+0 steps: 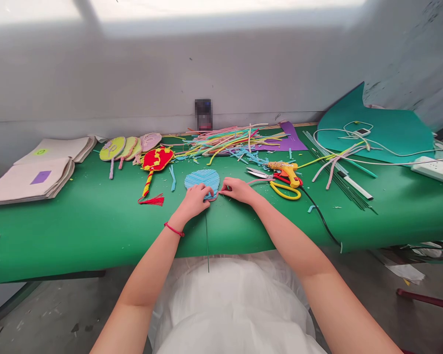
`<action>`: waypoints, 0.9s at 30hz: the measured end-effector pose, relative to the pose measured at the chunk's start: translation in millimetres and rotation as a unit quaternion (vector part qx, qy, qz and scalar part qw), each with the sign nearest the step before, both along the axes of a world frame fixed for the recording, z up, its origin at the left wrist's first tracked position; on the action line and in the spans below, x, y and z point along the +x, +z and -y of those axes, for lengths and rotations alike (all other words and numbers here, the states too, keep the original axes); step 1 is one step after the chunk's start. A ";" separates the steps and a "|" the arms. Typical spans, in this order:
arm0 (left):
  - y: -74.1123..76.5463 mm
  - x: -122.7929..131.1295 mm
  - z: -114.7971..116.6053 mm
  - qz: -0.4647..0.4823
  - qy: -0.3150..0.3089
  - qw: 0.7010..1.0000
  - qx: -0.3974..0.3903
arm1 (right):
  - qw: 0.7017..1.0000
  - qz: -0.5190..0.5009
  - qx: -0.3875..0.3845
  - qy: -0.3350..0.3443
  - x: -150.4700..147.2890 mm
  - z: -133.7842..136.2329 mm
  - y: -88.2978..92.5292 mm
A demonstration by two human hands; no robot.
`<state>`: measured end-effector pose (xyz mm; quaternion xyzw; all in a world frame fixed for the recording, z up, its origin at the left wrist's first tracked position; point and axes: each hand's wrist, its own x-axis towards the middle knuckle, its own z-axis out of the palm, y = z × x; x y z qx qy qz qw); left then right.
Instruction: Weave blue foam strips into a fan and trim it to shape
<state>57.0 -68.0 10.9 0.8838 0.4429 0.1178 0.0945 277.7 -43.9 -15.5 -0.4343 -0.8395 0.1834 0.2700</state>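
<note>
A round light-blue fan shape (pixel 202 181) made of ribbed strips lies on the green table. My left hand (pixel 197 199) rests on its lower left part, fingers curled and pressed onto it. At its lower right edge my right hand (pixel 238 191) pinches a thin pink pipe cleaner (pixel 258 181), which runs along the bottom rim and passes out to the right under the hand. A thin dark green stick (pixel 207 241) extends from below the fan toward the table's front edge.
Finished fans, one red and yellow (pixel 158 160), stand left of centre beside paper stacks (pixel 33 179). Loose pipe cleaners (pixel 225 142) lie behind. On the right are scissors (pixel 286 191), a yellow glue gun (pixel 290 173) with a black cable, green sticks (pixel 345 182) and a power strip (pixel 435 167).
</note>
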 end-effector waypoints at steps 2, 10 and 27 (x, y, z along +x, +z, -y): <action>-0.2 0.0 0.0 0.000 0.001 1.000 -0.001 | 1.000 0.001 -0.001 -0.007 -0.7 0.3 0.0; -0.5 0.1 -0.5 0.004 -0.001 1.000 -0.003 | 0.999 0.017 0.021 -0.019 -5.0 1.9 -1.4; 1.6 1.0 0.9 0.002 0.003 1.000 -0.002 | 1.000 0.011 0.011 -0.016 -5.7 2.9 0.1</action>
